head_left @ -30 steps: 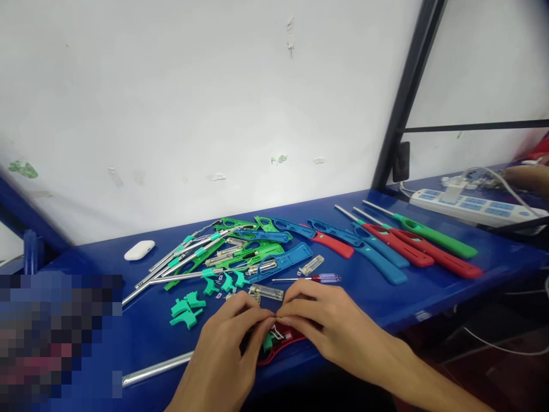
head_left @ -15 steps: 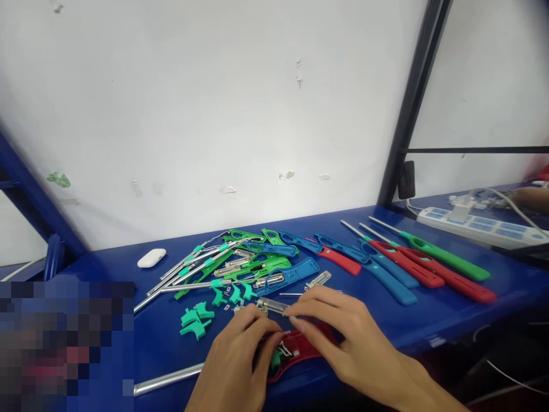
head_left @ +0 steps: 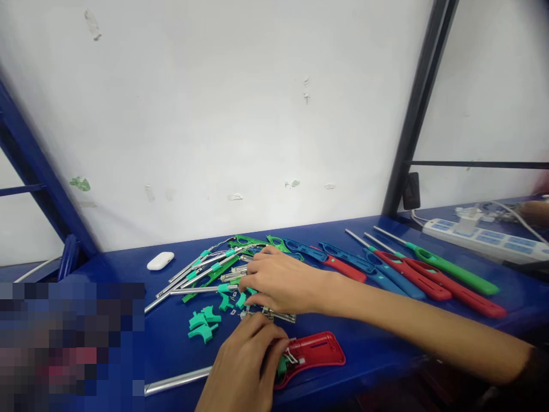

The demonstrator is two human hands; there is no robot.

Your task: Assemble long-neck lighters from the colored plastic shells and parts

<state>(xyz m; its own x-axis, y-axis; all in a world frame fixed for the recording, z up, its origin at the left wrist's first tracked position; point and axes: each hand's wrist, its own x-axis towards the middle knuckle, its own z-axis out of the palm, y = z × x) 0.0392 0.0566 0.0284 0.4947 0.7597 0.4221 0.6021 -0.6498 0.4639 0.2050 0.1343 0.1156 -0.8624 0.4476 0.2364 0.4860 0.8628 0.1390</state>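
My left hand (head_left: 244, 363) is closed around the front of a red lighter handle half (head_left: 323, 348), which lies with its hollow side up. A green piece and white wire show inside it beside my fingers. From under that hand a metal tube (head_left: 178, 380) runs out to the left. My right hand (head_left: 283, 280) reaches across the loose parts, its thumb and bent fingers apart over the small pieces; I see nothing held in it. Close to its fingertips lie teal triggers (head_left: 225, 300) and a clear fuel tank with metal fittings (head_left: 281, 316), partly covered by the hand.
More teal triggers (head_left: 203, 325) and metal tubes (head_left: 206, 266) lie left of the pile. Assembled lighters (head_left: 454, 286) lie to the right, near blue handle halves (head_left: 347, 256). A white earbud case (head_left: 160, 261) sits at the back left, a power strip (head_left: 484, 234) at the right.
My right hand has left the red handle half and moved up and left over the loose parts. My left hand still holds the handle. The view has shifted slightly.
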